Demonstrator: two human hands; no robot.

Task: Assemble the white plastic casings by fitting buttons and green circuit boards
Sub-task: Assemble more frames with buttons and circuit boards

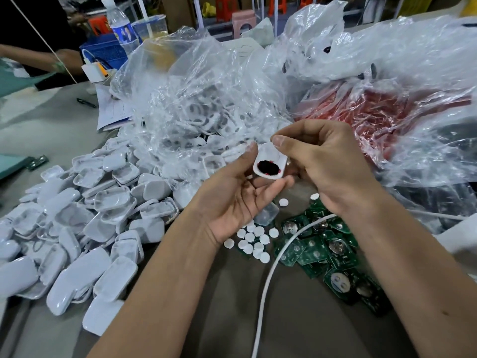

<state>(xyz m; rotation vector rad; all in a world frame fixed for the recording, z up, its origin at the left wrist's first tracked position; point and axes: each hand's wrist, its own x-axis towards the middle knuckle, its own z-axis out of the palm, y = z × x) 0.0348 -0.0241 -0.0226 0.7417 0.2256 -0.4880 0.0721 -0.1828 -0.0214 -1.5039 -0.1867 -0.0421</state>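
Both my hands hold one white casing [269, 164] above the worktop [232, 319]: left hand [232, 200] cradles it on its fingers, thumb at its edge; right hand [327, 161] pinches its top. Below lie white buttons [251, 240] and green circuit boards [325, 251]; heaped casings [85, 220] at left.
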